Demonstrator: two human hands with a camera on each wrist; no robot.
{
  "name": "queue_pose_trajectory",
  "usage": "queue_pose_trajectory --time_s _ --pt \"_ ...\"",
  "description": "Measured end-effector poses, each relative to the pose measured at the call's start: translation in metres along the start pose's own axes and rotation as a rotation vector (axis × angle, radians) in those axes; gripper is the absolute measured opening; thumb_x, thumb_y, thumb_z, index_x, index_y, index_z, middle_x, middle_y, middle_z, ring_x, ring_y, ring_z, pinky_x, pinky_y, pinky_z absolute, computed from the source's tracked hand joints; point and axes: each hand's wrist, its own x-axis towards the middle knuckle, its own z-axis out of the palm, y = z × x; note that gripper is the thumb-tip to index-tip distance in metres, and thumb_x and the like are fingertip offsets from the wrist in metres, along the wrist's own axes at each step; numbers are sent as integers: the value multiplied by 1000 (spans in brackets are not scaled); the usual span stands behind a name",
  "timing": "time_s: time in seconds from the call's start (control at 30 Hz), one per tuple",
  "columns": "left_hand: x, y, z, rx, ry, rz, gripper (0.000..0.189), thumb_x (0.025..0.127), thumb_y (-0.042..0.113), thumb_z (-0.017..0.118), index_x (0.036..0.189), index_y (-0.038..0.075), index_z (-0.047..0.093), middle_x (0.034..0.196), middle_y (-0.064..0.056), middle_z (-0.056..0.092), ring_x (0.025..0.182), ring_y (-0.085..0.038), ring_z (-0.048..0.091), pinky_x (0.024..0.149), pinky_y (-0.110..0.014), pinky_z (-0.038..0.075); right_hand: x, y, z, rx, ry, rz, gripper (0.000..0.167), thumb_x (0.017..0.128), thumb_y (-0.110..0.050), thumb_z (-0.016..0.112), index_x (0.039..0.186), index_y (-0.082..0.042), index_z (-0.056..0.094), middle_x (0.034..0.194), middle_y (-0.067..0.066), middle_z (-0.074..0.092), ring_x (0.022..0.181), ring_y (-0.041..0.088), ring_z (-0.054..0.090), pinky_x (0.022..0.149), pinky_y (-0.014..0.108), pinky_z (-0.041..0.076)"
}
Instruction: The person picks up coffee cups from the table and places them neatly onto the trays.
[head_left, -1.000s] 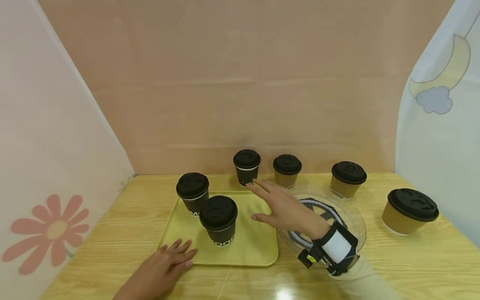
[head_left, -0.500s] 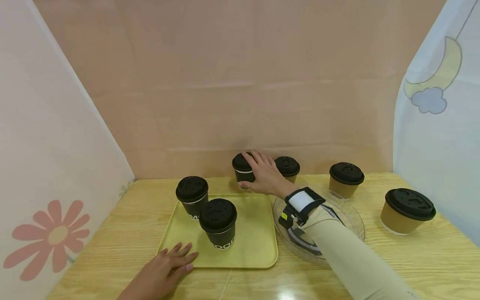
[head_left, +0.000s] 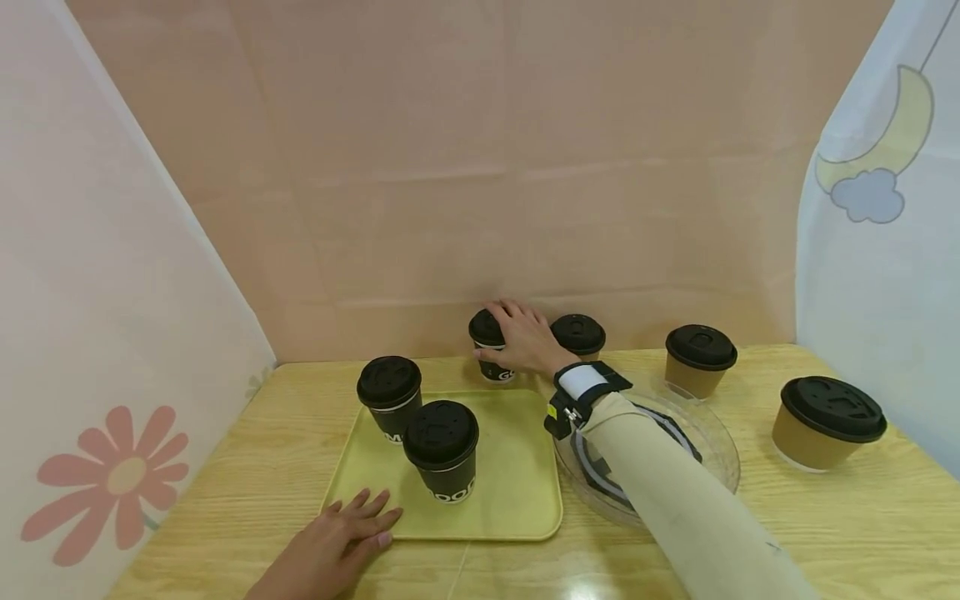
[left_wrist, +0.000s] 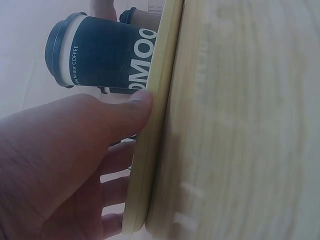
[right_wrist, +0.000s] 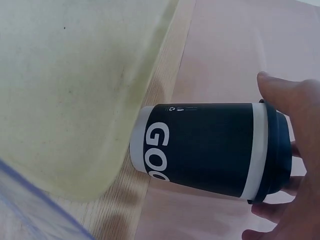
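Note:
Near the back wall, my right hand (head_left: 525,340) holds a black lidded coffee cup (head_left: 497,367) from above by its lid. In the right wrist view the thumb lies on one side of the black lid (right_wrist: 277,155) and curled fingers on the other; the cup (right_wrist: 205,147) stands just beyond the tray's far edge. My left hand (head_left: 326,542) rests with extended fingers on the near-left corner of the yellow tray (head_left: 517,500), thumb (left_wrist: 135,102) at its rim. Two more black coffee cups, one farther back (head_left: 392,400) and one nearer (head_left: 444,454), stand upright on the tray.
A round clear plastic container (head_left: 720,450) with a dark-and-grey item inside sits right of the tray, under my right forearm. Brown lidded cups stand behind it (head_left: 579,335), at the back right (head_left: 699,358) and far right (head_left: 825,423). A wall (head_left: 450,208) closes off the back.
My right hand has reached from above the tray to the back cup and taken hold of it. That cup now shows different lettering. The left hand has stayed on the tray's corner.

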Motion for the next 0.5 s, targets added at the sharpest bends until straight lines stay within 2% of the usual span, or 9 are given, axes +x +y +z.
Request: queue_pose_trajectory --time_s 0.17,0.33,0.5 --pt "-1 0 0 15 3 4 41 99 46 49 129 25 65 139 -11 58 130 -43 50 99 -69 38 3 2 3 38 -11 18 76 89 -51 63 151 -16 36 155 15 34 140 42 35 109 64 32" --pt "-1 -1 -3 6 -7 -1 42 99 48 48 130 25 64 140 -11 56 131 -44 49 100 -71 36 6 3 2 88 -13 13 67 91 -46 63 146 -13 44 152 18 37 137 40 40 107 57 41" --pt "-1 -1 -6 -10 -3 -8 41 98 48 49 131 26 63 142 -9 55 133 -44 46 102 -72 34 11 2 -1 130 -9 15 65 90 -43 66 144 -12 46 151 19 37 137 40 41 108 54 42"
